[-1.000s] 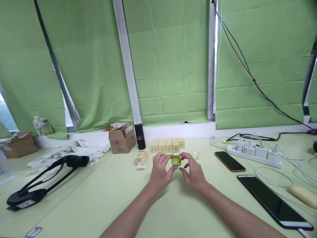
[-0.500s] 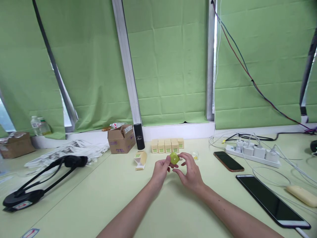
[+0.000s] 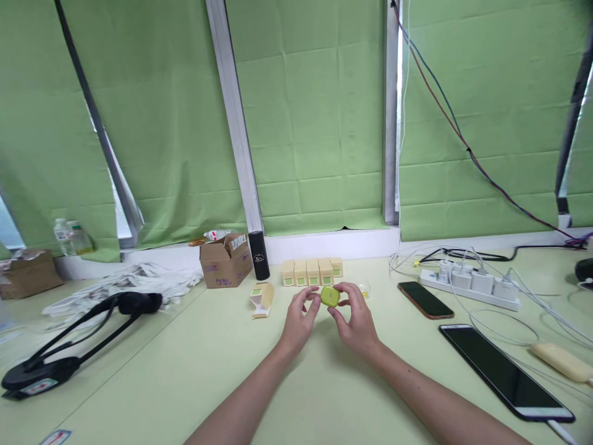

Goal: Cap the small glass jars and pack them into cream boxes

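A small green object shaped like a rounded square (image 3: 330,296) is held up over the table between my two hands; its exact kind is too small to make out. My right hand (image 3: 356,320) grips its right side and lower edge between thumb and fingers. At its left edge, the curled thumb and forefinger of my left hand (image 3: 299,320) meet it. Left of my hands lies an opened cream carton (image 3: 262,300) with its flap toward me. Behind them stand several small cream boxes with green squares (image 3: 307,273) in a row. A small clear piece (image 3: 364,290) lies beyond my right hand.
To the right are a phone (image 3: 425,300), a larger phone (image 3: 504,371) on a cable, a power strip (image 3: 470,287) and a cream power bank (image 3: 561,363). Leftward sit a cardboard box (image 3: 226,267), a black cylinder (image 3: 259,256), a black headset (image 3: 83,340) and white cloth (image 3: 134,284).
The green object has turned and shows another face, without the earlier dark spot. My right thumb and fingers have closed onto it; my left fingers have shifted to its left edge.
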Available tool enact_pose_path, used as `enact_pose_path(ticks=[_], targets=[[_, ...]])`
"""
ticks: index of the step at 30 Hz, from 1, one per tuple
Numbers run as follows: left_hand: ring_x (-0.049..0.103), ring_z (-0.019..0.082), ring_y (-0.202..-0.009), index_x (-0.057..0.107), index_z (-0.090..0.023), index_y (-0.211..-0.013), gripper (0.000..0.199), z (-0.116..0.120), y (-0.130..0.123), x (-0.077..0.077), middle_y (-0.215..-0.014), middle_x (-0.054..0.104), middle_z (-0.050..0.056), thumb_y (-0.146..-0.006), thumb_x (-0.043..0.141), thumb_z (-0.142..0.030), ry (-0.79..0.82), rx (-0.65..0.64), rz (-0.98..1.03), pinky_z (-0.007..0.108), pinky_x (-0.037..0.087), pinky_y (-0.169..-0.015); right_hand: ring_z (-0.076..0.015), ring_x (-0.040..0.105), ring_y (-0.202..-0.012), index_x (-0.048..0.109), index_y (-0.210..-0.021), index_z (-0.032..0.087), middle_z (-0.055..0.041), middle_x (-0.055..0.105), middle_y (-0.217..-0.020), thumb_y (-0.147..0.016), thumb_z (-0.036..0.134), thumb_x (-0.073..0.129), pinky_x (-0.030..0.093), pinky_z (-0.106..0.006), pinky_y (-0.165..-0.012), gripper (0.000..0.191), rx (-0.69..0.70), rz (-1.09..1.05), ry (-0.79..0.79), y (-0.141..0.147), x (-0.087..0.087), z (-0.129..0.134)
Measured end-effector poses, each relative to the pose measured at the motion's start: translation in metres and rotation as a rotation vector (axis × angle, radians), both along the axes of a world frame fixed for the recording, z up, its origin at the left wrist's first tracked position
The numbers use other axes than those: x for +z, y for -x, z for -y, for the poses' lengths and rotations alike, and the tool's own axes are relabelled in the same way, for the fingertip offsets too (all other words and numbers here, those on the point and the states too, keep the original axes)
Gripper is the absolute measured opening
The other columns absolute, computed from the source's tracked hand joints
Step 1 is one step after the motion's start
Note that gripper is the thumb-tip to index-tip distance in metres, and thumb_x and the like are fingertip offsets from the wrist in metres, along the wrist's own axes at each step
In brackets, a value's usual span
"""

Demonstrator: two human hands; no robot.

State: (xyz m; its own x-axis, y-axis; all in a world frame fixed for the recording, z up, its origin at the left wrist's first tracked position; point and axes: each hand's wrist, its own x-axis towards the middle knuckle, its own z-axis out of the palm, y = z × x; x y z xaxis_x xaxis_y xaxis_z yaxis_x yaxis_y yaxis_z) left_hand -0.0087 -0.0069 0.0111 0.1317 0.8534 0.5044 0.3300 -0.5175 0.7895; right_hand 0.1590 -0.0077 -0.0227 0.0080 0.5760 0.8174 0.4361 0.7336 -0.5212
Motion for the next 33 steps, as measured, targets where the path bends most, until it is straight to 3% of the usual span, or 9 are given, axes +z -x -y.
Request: enact_pose_path(ticks=[3,6,13,18,21,26,30,33], targets=[[0.046,0.027,-0.134,0.056,-0.026,-0.136,0.048,0.003,0.010,0.003,-0.137,0.059,0.010,-0.089,0.064,-0.031,-0.162,0.050,-0.154,0.043,0.041,-0.109,-0.0259,0.059,-0.113,0.051,-0.128,0.028,-0.0108,0.058,-0.127,-0.091,0.022,0.056,0.061,-0.039,-0.081,0.038,0.001,0.024,0.011,-0.003,0.002,0.001],[0.037,0.028,-0.141,0.049,-0.029,-0.143,0.058,0.004,0.014,0.002,-0.146,0.051,0.009,-0.088,0.064,-0.021,-0.263,0.013,-0.289,0.047,0.035,-0.117,-0.0265,0.059,-0.114,0.052,-0.131,0.028,-0.0107,0.058,-0.126,-0.091,0.023,0.055,0.061,-0.041,-0.083,0.040,0.001,0.063,0.016,-0.004,0.003,0.002],[0.042,0.027,-0.137,0.044,-0.032,-0.149,0.060,0.002,0.012,-0.001,-0.143,0.053,0.008,-0.093,0.057,-0.015,-0.415,-0.039,-0.452,0.049,0.040,-0.116,-0.0269,0.060,-0.111,0.048,-0.136,0.028,-0.0109,0.060,-0.124,-0.091,0.023,0.056,0.060,-0.042,-0.082,0.047,-0.028,0.125,0.003,-0.005,0.000,-0.001],[0.045,0.027,-0.133,0.049,-0.031,-0.146,0.058,0.000,0.013,-0.002,-0.138,0.060,0.007,-0.091,0.057,-0.011,-0.430,-0.044,-0.481,0.050,0.040,-0.114,-0.0275,0.061,-0.109,0.047,-0.135,0.027,-0.0113,0.063,-0.120,-0.091,0.024,0.059,0.059,-0.042,-0.080,0.046,-0.014,0.140,-0.022,-0.004,0.001,0.000],[0.049,0.027,-0.131,0.057,-0.030,-0.137,0.052,-0.001,0.012,-0.002,-0.135,0.063,0.007,-0.089,0.059,-0.012,-0.341,-0.062,-0.408,0.049,0.041,-0.114,-0.0271,0.060,-0.111,0.047,-0.134,0.027,-0.0107,0.063,-0.121,-0.092,0.025,0.059,0.059,-0.041,-0.081,0.044,0.002,0.149,-0.048,-0.005,0.002,0.002],[0.060,0.025,-0.118,0.064,-0.026,-0.124,0.047,-0.014,0.015,-0.005,-0.128,0.067,0.007,-0.079,0.070,-0.013,-0.056,0.014,-0.065,0.042,0.045,-0.106,-0.0263,0.061,-0.108,0.055,-0.127,0.024,-0.0104,0.066,-0.117,-0.095,0.024,0.053,0.056,-0.039,-0.083,0.032,-0.081,0.157,0.002,-0.011,0.000,-0.004],[0.064,0.025,-0.112,0.066,-0.021,-0.115,0.049,-0.031,0.024,-0.009,-0.118,0.072,0.008,-0.068,0.078,-0.013,0.036,-0.036,0.155,0.041,0.045,-0.102,-0.0262,0.058,-0.108,0.068,-0.105,0.023,-0.0082,0.072,-0.108,-0.095,0.015,0.052,0.049,-0.038,-0.086,0.020,-0.241,0.381,0.125,-0.015,-0.002,-0.018],[0.066,0.025,-0.105,0.064,-0.020,-0.109,0.050,-0.038,0.027,-0.011,-0.110,0.074,0.008,-0.062,0.081,-0.014,0.087,-0.094,0.273,0.038,0.048,-0.095,-0.0273,0.056,-0.107,0.073,-0.104,0.021,-0.0087,0.073,-0.106,-0.090,0.013,0.060,0.043,-0.037,-0.086,0.021,-0.341,0.596,0.220,-0.013,-0.002,-0.033]])
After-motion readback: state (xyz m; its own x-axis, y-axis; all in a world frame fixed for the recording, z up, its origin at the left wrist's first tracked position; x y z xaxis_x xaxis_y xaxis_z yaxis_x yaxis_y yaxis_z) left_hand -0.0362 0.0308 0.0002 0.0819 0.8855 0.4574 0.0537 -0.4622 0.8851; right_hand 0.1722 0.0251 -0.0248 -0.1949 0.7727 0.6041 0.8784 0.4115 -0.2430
